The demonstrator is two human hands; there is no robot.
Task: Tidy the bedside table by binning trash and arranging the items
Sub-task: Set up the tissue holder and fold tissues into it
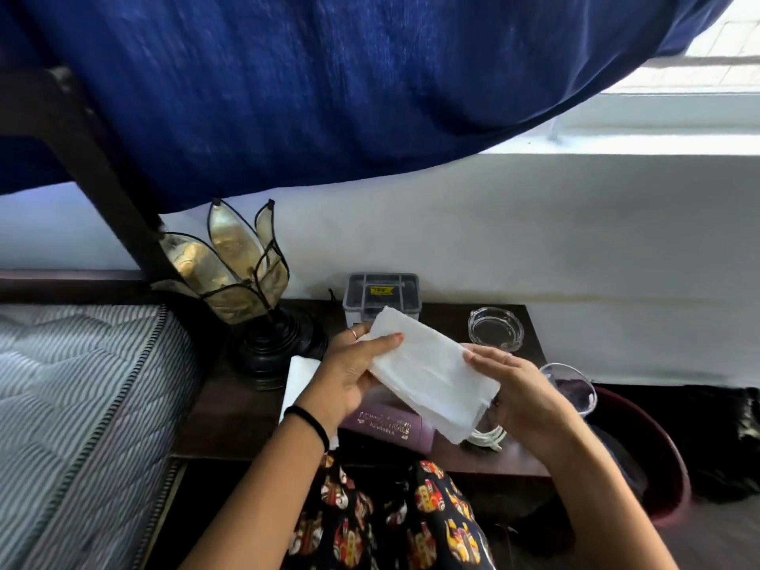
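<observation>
The person holds a folded white tissue sheet [427, 376] in the air above the middle of the bedside table [230, 413], one hand at each end. The left hand [353, 376] grips the upper-left end, thumb laid flat across the top face and fingers curled behind; the right hand [510, 384] takes the lower-right end with its fingers bent round the edge, though the exact contact under the paper is hidden. The step in hand looks like folding or squaring up the sheet before it is set down. To do it well, the edges should be brought together evenly with light pressure, since thin paper creases and tears easily under a hard pinch. Below lie a purple book [390, 425], a coiled white cable [489, 436] and another white paper [300, 380], so a bare patch of wood is the better landing spot. The glass ashtray [495, 327] and the wine glass [569, 386] stand near the right hand; a wide sweep of the wrist could knock either. A dark red bin [670, 487] waits just right of the table if the sheet proves to be trash.
</observation>
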